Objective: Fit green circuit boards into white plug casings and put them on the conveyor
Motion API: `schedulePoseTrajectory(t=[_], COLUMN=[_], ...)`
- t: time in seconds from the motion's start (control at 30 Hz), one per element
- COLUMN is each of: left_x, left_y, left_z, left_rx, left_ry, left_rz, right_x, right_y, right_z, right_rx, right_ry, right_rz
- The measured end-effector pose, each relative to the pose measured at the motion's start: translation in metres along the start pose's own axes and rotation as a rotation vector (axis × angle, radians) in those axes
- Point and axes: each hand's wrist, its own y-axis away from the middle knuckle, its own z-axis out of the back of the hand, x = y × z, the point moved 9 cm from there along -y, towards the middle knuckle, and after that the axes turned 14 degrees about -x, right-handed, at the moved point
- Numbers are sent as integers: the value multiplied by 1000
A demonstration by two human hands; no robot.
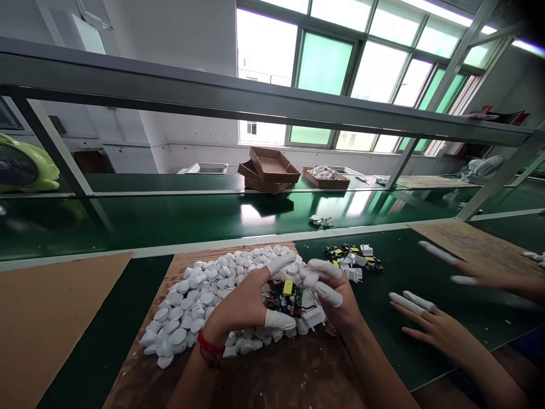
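My left hand [247,301], with white finger cots and a red wrist cord, is closed around the edges of a circuit board [289,298] bearing a yellow transformer. Just right of the board, my right hand [336,289], also in finger cots, has its fingers pinched together; whatever is between them blends with the white cots. Below those fingers sits a white plug housing [314,317], and a dark wire shows between it and the board. Under both hands spreads a heap of white plastic caps [200,295] on a brown cardboard sheet [272,380].
At right, another person's hands [430,324] reach over the green bench. Several circuit boards with white housings [353,258] lie beyond my right hand. Small white parts [321,220] rest farther back, before cardboard trays [272,167]. A metal shelf beam [264,96] crosses above.
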Motion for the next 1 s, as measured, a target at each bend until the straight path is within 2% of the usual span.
schedulePoseTrajectory(t=[0.1,0.23,0.4,0.6,0.7,0.83,1.0], left_x=[-2,-1,-6,-13,-14,-10,-8], left_y=[0,1,3,6,7,5,5], left_z=[-1,-3,-8,-20,-24,-23,-23], left_rx=[8,31,65,170,195,162,162], left_ry=[155,283,308,343,351,400,572], left_rz=[0,29,16,7,-5,14,48], right_x=[-1,3,7,-9,-5,1,-3], right_y=[7,13,16,27,30,26,30], right_z=[-12,-25,-29,-33,-38,-36,-35], right_rx=[138,249,289,375,444,427,444], right_ry=[72,126,137,67,83,171,96], right_rz=[6,53,97,-82,-19,97,97])
